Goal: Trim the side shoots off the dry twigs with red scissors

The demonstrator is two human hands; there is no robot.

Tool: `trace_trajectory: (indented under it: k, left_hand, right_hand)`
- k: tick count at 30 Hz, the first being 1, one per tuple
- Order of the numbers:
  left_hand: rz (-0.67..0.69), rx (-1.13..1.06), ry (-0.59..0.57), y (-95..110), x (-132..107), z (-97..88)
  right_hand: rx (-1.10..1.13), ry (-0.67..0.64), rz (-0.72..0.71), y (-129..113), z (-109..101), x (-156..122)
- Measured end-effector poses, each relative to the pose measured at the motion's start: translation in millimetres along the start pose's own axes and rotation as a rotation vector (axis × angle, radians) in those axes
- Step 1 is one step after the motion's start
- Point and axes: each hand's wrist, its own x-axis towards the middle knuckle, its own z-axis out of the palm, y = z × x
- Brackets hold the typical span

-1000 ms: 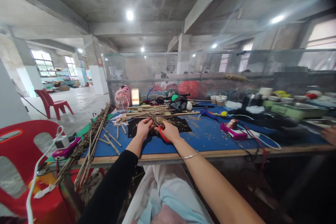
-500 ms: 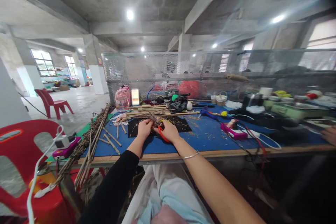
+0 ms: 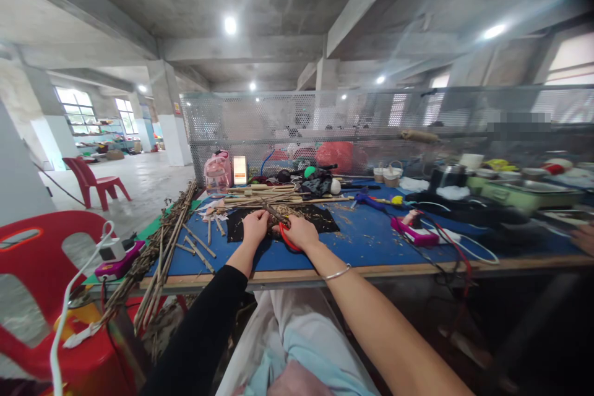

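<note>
My right hand (image 3: 301, 232) is closed round a pair of red-handled scissors (image 3: 288, 241); their dark blades point up and left, over the black mat (image 3: 236, 230). Just left of the blades, my left hand (image 3: 255, 226) has its fingers pinched together. What lies between those fingertips is too small to make out. Plant scraps and shavings are scattered on the mat around both hands. Behind it lie several long dry sticks (image 3: 260, 201), and short cut sticks (image 3: 200, 253) rest on the blue tabletop to the left.
A bundle of dry stalks (image 3: 162, 247) hangs over the table's left edge. Purple power strips (image 3: 414, 232) with cables lie at right and left. A pink bag (image 3: 218, 172) and a lit screen (image 3: 239, 170) stand by the mesh partition. Another person's hand (image 3: 582, 239) shows far right.
The view has shifted very slightly. Both hands stay almost in place over the mat, and the scissors have turned a little in my right hand.
</note>
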Motion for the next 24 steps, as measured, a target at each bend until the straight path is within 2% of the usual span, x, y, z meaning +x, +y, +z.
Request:
trace_trajectory:
  k: [4,8,10,19,24]
  left_hand:
    - [-0.042,-0.037,-0.050,1,-1,1.8]
    - [-0.185,-0.217,-0.085,4,-1,4.9]
    - [-0.215,-0.254,-0.080,6,-1,4.7]
    - [-0.042,0.162,-0.066,17,-5,-3.4]
    - [-0.001,0.210,-0.047,17,-5,-2.0]
  right_hand:
    - [0.005,-0.003,0.000,1,2,1]
    - [0.038,0.021,0.035,3,2,0]
    - [0.062,0.035,0.029,4,2,0]
    - [0.102,0.094,-0.103,4,5,0]
    - [0.104,0.087,-0.101,4,4,0]
